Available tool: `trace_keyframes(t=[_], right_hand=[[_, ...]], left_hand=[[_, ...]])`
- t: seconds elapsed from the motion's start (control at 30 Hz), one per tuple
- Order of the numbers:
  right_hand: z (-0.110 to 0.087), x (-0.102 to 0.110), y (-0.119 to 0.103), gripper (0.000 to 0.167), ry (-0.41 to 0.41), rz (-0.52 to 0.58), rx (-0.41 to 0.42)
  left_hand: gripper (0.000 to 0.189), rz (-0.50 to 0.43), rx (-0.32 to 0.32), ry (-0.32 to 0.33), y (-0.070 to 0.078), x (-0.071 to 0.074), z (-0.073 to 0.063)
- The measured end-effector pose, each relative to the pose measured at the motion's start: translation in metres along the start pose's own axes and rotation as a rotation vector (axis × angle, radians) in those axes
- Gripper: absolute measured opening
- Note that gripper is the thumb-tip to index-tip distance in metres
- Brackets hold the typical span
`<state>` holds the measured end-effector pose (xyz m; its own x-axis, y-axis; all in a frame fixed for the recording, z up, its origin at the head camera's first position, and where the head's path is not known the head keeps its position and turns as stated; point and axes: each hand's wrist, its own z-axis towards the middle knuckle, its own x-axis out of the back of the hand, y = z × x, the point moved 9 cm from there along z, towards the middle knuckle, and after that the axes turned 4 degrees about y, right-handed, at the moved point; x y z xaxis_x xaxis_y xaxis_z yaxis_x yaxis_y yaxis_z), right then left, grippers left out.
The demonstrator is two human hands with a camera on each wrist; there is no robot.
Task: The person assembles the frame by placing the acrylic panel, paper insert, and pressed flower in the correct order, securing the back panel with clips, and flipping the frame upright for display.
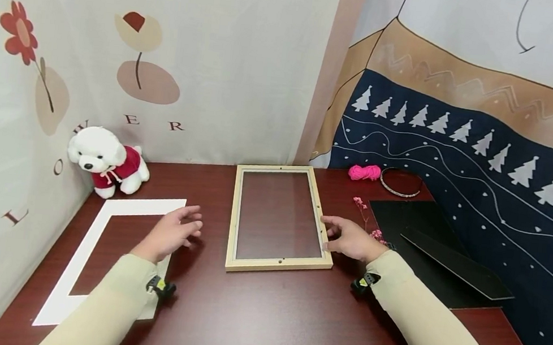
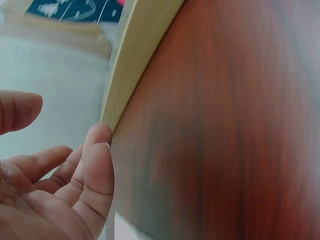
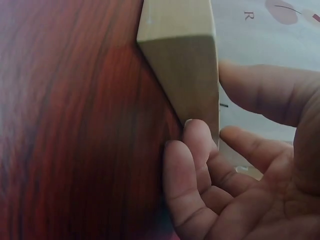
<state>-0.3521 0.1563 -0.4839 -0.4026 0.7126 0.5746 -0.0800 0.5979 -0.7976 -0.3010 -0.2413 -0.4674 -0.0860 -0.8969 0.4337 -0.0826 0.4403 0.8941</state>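
A light wooden picture frame [image 1: 278, 263] with a clear pane [image 1: 279, 215] lies on the dark red table. My right hand [image 1: 353, 239] is at its right side, gripping the edge. In the right wrist view, the thumb is over the upper edge and the fingers [image 3: 196, 142] are curled against the outer side of the wood. To the left of the frame and apart from it, my left hand [image 1: 172, 234] hovers with loosely bent fingers and holds nothing. Beneath that hand and forearm lies a white mat board [image 1: 86, 247] with a rectangular cutout, partly hidden by the sleeve.
Black backing boards [image 1: 451, 255] lie at the right, one slanting over another. Pink dried flowers [image 1: 361, 205] lie beside them. Pink yarn [image 1: 364, 172] and a thin hoop [image 1: 399, 192] lie farther back. A white toy dog [image 1: 106, 159] in a red top sits at the back left.
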Motion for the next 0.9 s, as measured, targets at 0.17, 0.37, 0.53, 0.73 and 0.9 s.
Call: trace_keyframes(t=[0.17, 0.37, 0.53, 0.73, 0.9], right_hand=[[0.000, 0.002, 0.003, 0.079, -0.020, -0.007, -0.010], [0.001, 0.002, 0.006, 0.079, -0.025, -0.008, -0.010], [0.001, 0.000, 0.007, 0.079, -0.028, 0.001, -0.017], [0.001, 0.001, 0.006, 0.078, -0.031, 0.003, -0.012], [0.002, -0.001, 0.005, 0.078, -0.041, 0.008, 0.005]], left_hand=[[0.062, 0.035, 0.031, 0.080, -0.018, 0.045, -0.008], [0.069, 0.133, 0.049, 0.160, -0.042, 0.092, -0.020], [0.080, 0.221, 0.103, 0.234, -0.065, 0.134, -0.036], [0.092, 0.315, 0.180, 0.255, -0.087, 0.167, -0.054], [0.100, 0.408, 0.238, 0.171, -0.103, 0.177, -0.063]])
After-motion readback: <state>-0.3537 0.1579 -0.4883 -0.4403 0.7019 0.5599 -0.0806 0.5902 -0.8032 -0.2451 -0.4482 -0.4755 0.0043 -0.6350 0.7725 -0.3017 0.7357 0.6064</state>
